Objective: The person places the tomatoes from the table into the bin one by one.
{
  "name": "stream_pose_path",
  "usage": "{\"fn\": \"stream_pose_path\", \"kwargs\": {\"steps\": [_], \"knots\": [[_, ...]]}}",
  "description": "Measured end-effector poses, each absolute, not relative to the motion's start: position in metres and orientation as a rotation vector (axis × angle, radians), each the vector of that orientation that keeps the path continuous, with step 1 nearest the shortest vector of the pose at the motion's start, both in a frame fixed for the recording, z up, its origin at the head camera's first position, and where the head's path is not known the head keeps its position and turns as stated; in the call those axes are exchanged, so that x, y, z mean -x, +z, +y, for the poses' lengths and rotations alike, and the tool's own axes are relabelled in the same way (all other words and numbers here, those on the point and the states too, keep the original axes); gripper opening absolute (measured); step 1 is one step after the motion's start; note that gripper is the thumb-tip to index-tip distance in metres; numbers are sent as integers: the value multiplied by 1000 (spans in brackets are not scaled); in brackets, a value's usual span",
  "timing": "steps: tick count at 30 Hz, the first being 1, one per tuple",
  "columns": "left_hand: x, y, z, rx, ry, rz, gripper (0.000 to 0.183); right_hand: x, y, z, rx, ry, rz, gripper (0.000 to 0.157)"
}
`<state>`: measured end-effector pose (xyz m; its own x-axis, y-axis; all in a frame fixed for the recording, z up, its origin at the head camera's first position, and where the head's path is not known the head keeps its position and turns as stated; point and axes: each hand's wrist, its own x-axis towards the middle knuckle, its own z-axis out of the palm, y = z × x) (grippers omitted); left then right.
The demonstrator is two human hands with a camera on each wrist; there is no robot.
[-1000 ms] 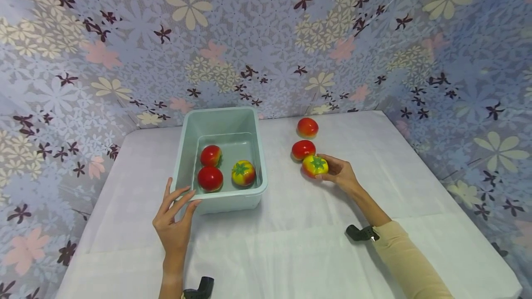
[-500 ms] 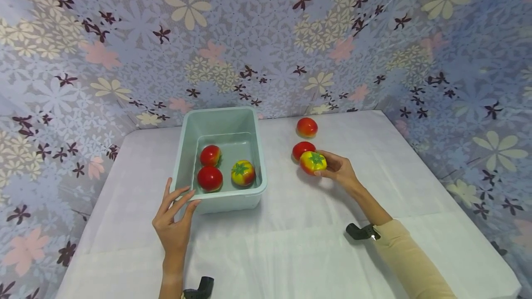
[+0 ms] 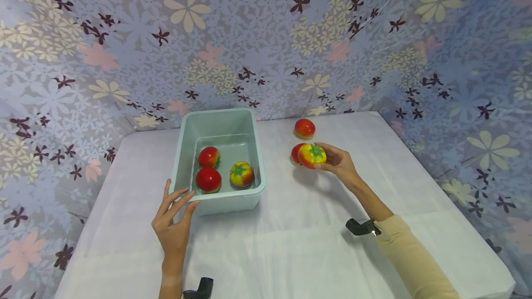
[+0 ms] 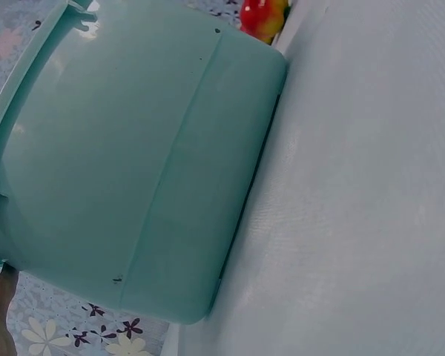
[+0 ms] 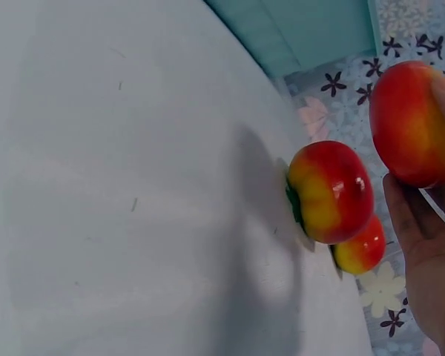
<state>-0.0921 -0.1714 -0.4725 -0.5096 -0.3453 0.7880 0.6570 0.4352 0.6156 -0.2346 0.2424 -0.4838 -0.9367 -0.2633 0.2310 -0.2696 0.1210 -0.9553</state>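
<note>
In the head view my right hand [image 3: 338, 166] pinches a red and yellow toy tomato [image 3: 312, 156] with a green star-shaped top, thumb on the near side. It is raised off the cloth, its shadow below. Behind it, partly covered, lies another tomato [image 5: 331, 191], and a third tomato [image 3: 305, 128] sits farther back. My left hand [image 3: 173, 225] holds the near left corner of a pale green plastic bin [image 3: 226, 202], fingers over the rim and thumb against the front wall. Inside the bin are two red tomatoes [image 3: 208, 180] and a yellow-red one [image 3: 241, 174].
A white cloth [image 3: 299, 253] covers the table. Flower-patterned fabric [image 3: 266, 40] hangs behind it and along the sides. A dark wrist-worn device [image 3: 360, 227] sits at my right wrist, with a similar device [image 3: 199, 288] at the left.
My right hand has lifted its tomato up off the cloth and slightly away from me, so it now covers more of the tomato behind. The left hand and the bin stay put.
</note>
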Motion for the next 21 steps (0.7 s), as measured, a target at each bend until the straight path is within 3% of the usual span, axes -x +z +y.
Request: {"fn": "stream_pose_path", "kwargs": {"steps": [21], "knots": [[93, -472, -171, 286, -1264, -1683, 28, 239, -457, 235, -605, 2007, -2243, 55]]}}
